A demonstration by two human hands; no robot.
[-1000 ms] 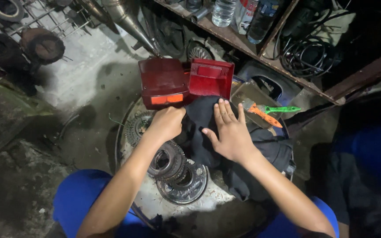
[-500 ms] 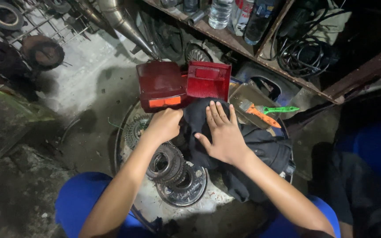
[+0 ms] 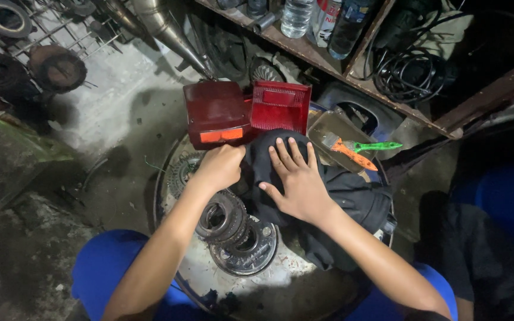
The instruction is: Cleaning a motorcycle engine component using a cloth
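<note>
Black cloth (image 3: 334, 196): lying bunched over the right half of a round metal tray (image 3: 281, 291), just below a red tail-light unit (image 3: 245, 113).

Right hand (image 3: 295, 181): pressing flat on the cloth's upper fold, fingers spread wide, holding nothing.

Left hand (image 3: 218, 166): curling into a loose fist at the cloth's left edge, touching the dark red housing; whether it is pinching cloth cannot be told.

Stacked ring-shaped clutch parts (image 3: 236, 229): sitting in the tray, just beside the left wrist.

Paintbrush (image 3: 358, 151) with orange and green handle: resting in a shallow pan (image 3: 328, 128) to the right.

Wooden shelf (image 3: 352, 71): carrying bottles (image 3: 298, 15) and coiled cable (image 3: 411, 71) behind.

Risk, as judged: the cloth is overhanging the ring stack, so a hard tug could be dragging the rings out of order; the tail-light, perching at the tray's rim, could be getting knocked onto the concrete floor (image 3: 120, 119) and cracking.
</note>
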